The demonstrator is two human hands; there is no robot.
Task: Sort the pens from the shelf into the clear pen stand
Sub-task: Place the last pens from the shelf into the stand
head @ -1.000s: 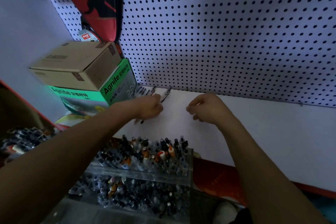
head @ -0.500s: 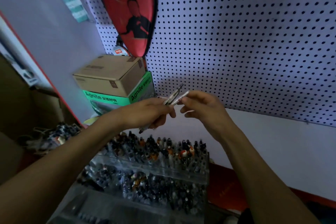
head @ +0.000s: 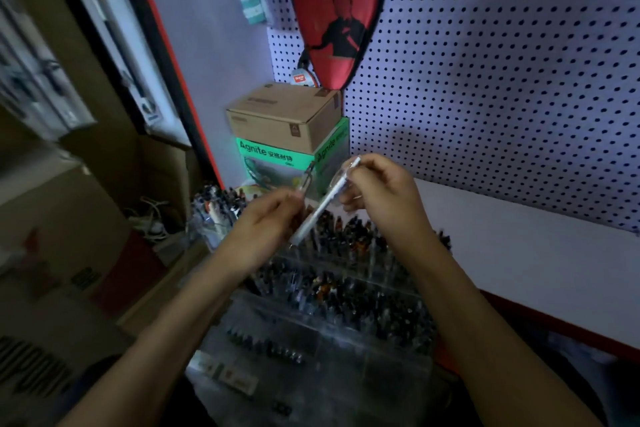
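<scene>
- Right hand (head: 379,189): fingers curled round the upper part of a clear pen (head: 323,203), held slanted.
- Left hand (head: 268,224): pinches a second, darker pen (head: 307,177).
- Both above the clear pen stand (head: 346,291), crowded with pens.
- Behind: white shelf (head: 519,246), pegboard (head: 502,80).

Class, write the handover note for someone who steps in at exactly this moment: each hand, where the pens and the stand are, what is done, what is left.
Right hand: pinches the upper end of a clear pen, which slants down to the left.
Left hand: curled round a second, darker pen, whose top sticks up above the fingers.
Clear pen stand: directly below both hands, in front of the white shelf; its rows already hold many pens.
Done: two pens are off the shelf and in hand.
Left: drop both into the stand. Whether more pens lie by the green box is hidden behind the hands, so check there.
</scene>
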